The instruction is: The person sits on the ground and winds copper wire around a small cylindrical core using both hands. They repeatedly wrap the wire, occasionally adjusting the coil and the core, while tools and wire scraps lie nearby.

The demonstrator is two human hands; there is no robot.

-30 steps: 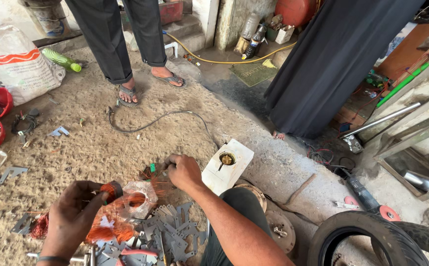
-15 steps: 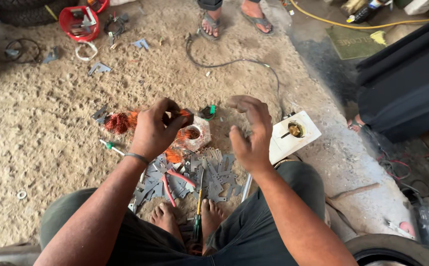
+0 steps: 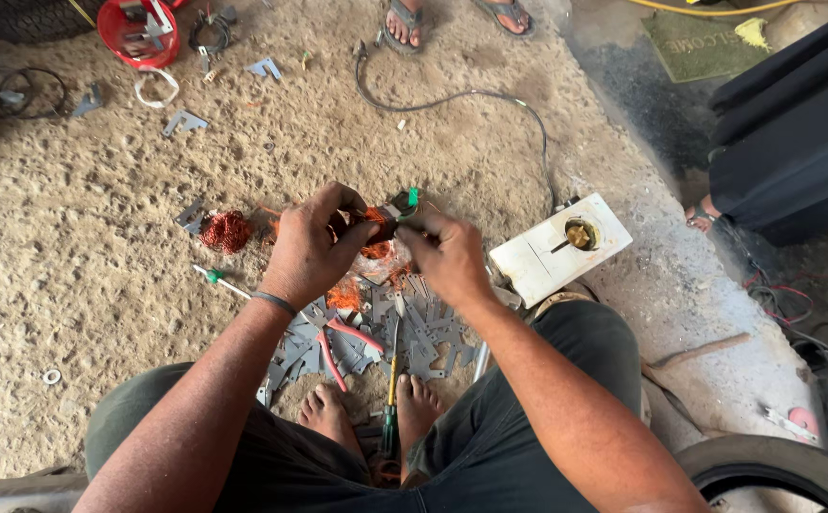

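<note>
**Both hands on a small coil part over the sandy floor**

The sandy floor (image 3: 81, 285) filled most of the view, w/ a tyre (image 3: 775, 470) at bottom right and a dark cloth (image 3: 794, 142) at the right edge. A black cable (image 3: 452, 95) ran across the ground near another person's sandalled feet (image 3: 399, 21). A white switch box (image 3: 556, 249) lay just beside the right forearm. A red bowl (image 3: 138, 33) w/ metal bits stood far at top left.

Between the person's bare feet was a pile of flat grey metal plates (image 3: 423, 337), w/ red-handled pliers (image 3: 342, 337) and a screwdriver (image 3: 392, 399) on it. A ball of copper wire (image 3: 226, 230) lay near, to the left.

The left hand (image 3: 314, 247) and the right hand (image 3: 447, 256) were both closed on the small coil part (image 3: 390, 214), dark w/ a green tip & orange wire, held above the plates, approx. in the middle of the view. Fingers of both hands pinched it from each side.
</note>
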